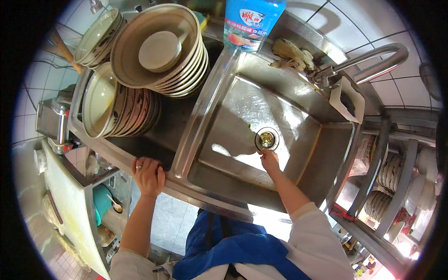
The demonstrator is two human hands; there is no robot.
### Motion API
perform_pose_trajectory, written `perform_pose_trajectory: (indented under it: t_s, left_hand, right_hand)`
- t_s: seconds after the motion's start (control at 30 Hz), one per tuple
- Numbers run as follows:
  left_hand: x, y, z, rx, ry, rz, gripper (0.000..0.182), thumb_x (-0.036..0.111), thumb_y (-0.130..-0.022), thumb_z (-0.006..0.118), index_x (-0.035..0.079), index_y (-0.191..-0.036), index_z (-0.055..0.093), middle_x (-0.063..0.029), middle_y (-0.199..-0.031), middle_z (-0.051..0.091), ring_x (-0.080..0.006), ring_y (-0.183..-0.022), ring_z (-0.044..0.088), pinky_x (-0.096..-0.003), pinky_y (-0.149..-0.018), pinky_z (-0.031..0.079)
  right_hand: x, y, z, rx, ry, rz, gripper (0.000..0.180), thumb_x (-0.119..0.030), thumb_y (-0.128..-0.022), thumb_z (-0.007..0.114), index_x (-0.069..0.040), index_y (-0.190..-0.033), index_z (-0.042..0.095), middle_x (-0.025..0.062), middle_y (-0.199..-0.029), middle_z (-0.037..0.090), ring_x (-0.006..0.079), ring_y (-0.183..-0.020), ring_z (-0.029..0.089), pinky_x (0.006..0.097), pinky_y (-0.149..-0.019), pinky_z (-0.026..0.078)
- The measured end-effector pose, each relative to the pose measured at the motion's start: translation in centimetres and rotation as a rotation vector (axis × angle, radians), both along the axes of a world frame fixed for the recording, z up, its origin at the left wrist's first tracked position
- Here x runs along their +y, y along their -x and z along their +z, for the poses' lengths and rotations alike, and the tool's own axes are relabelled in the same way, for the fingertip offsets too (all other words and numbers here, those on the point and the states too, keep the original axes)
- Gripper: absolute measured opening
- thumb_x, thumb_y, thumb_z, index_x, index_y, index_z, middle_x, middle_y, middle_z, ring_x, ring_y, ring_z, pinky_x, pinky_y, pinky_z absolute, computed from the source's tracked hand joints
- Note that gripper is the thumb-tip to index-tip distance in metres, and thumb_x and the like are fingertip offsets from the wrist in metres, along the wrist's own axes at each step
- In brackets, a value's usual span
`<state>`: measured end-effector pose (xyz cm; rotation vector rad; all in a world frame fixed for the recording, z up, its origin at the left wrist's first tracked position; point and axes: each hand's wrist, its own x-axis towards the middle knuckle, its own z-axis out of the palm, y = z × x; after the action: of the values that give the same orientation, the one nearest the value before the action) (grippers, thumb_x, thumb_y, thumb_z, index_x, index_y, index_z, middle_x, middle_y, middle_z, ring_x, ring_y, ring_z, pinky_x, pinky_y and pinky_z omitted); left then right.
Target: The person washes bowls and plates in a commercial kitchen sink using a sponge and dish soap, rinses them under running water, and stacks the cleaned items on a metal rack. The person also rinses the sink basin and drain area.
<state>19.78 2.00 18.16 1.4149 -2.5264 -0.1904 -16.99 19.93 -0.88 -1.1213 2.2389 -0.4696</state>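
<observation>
My right hand [270,161] reaches down into the right basin [231,122] of a stainless steel double sink. Its fingertips are at the near rim of the drain [267,139], where greenish and yellowish scraps sit. Whether the fingers pinch anything is too small to tell. A small green scrap [249,125] lies on the basin floor, left of the drain. My left hand [148,175], with a ring on one finger, rests curled over the sink's front rim [196,197] at the left basin. Beyond it, stacked bowls [101,101] lie tilted in that basin.
A taller bowl stack [126,66] holds a small white bowl [159,50]. Behind the divider stands a blue-labelled detergent bottle [253,21]. A crumpled cloth [292,54], a faucet [371,63] and a white container [346,99] line the back edge. Shelves with dishes [390,171] stand right; a cutting board [70,196] left.
</observation>
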Motion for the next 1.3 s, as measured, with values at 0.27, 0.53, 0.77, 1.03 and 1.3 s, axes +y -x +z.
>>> perform_pose_trajectory:
  t_s: [0.27, 0.53, 0.77, 1.03, 1.3]
  left_hand:
    - [0.0, 0.0, 0.0, -0.026, -0.032, 0.010, 0.016, 0.023, -0.073, 0.051, 0.009, -0.076, 0.060, -0.0064, -0.084, 0.058, -0.0269, -0.092, 0.051, -0.0443, -0.097, 0.028]
    - [-0.1, 0.0, -0.3, -0.049, -0.047, 0.007, 0.016, 0.022, -0.071, 0.051, 0.010, -0.077, 0.060, -0.0072, -0.085, 0.058, -0.0275, -0.093, 0.050, -0.0449, -0.098, 0.027]
    - [-0.2, 0.0, -0.3, -0.074, -0.089, -0.009, 0.019, 0.024, -0.072, 0.050, 0.010, -0.079, 0.060, -0.0080, -0.087, 0.058, -0.0293, -0.093, 0.050, -0.0453, -0.098, 0.026]
    - [-0.3, 0.2, -0.2, -0.055, -0.054, -0.003, 0.020, 0.024, -0.071, 0.050, 0.009, -0.079, 0.060, -0.0095, -0.086, 0.057, -0.0302, -0.093, 0.049, -0.0459, -0.098, 0.027]
    - [-0.3, 0.1, -0.3, -0.085, -0.059, 0.001, 0.022, 0.025, -0.073, 0.049, 0.008, -0.079, 0.061, -0.0095, -0.087, 0.058, -0.0299, -0.093, 0.049, -0.0460, -0.097, 0.027]
  right_hand:
    - [-0.9, 1.8, -2.1, 0.067, -0.182, 0.050, 0.031, -0.003, -0.078, 0.046, -0.008, -0.106, 0.060, 0.0190, -0.100, 0.061, 0.0340, -0.095, 0.058, 0.0413, -0.082, 0.046]
    - [-5.6, 2.1, -3.1, 0.174, -0.878, 0.483, 0.044, -0.018, -0.087, 0.036, -0.013, -0.130, 0.044, 0.0114, -0.129, 0.048, 0.0228, -0.125, 0.040, 0.0554, -0.106, 0.014]
    - [-7.1, 2.0, -3.0, 0.095, -0.859, 0.294, 0.045, -0.024, -0.089, 0.037, -0.019, -0.134, 0.038, 0.0074, -0.118, 0.058, 0.0217, -0.113, 0.053, 0.0643, -0.102, -0.004]
    - [-7.1, 2.9, -3.1, 0.221, -0.762, 0.321, 0.044, -0.019, -0.087, 0.040, -0.015, -0.132, 0.042, 0.0064, -0.126, 0.052, 0.0213, -0.123, 0.043, 0.0589, -0.105, -0.008]
    - [-5.1, 3.0, -2.0, 0.253, -0.583, 0.469, 0.042, -0.011, -0.082, 0.045, -0.012, -0.124, 0.050, 0.0076, -0.133, 0.044, 0.0249, -0.126, 0.037, 0.0588, -0.106, 0.005]
